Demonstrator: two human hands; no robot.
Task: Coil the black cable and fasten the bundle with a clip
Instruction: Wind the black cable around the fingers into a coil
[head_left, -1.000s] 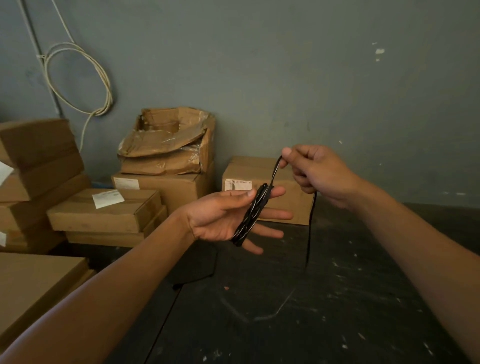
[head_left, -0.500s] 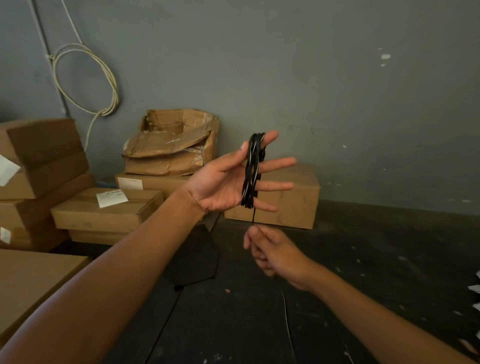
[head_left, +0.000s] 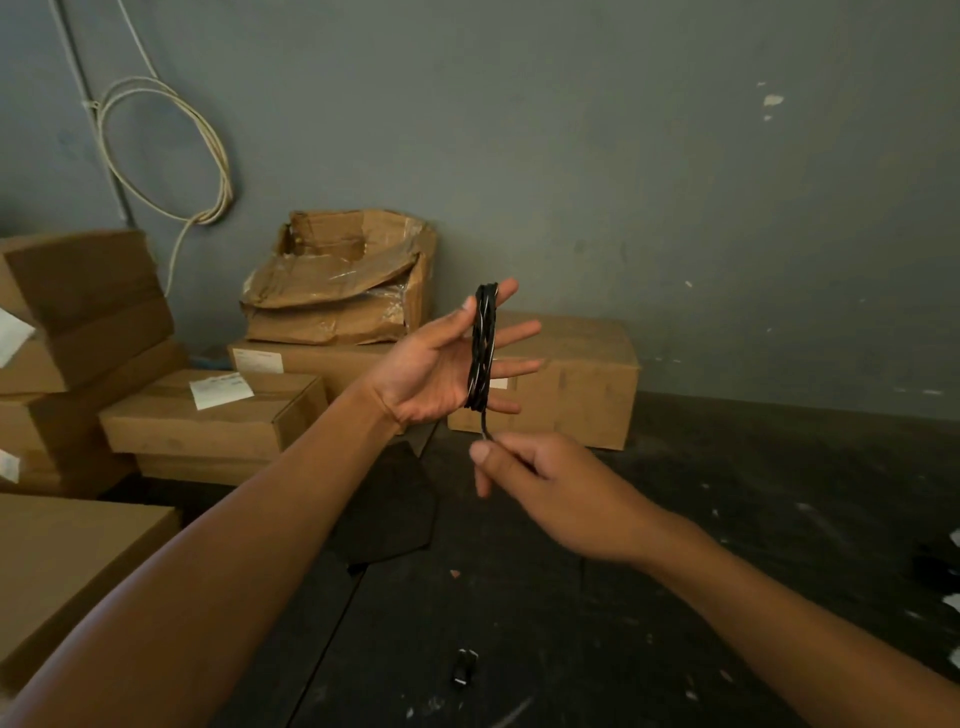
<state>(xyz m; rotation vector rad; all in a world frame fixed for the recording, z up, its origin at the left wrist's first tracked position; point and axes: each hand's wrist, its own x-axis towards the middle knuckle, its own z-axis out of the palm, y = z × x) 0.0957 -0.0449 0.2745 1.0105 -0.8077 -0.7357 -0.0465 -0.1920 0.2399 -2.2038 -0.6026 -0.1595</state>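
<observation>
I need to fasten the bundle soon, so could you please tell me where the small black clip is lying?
In the head view, what looks like the clip lies on the dark floor, low and centre, between the forearms, below the right hand.

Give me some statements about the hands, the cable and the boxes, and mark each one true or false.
1. The cable is wound around the fingers of the left hand. True.
2. The right hand pinches the cable above the coil. False: it pinches the strand just below the coil.
3. A clip already fastens the coil. False: no clip is on it.
4. A pale cord hangs looped on the wall. True.
5. The crushed box sits on another box. True.
</observation>
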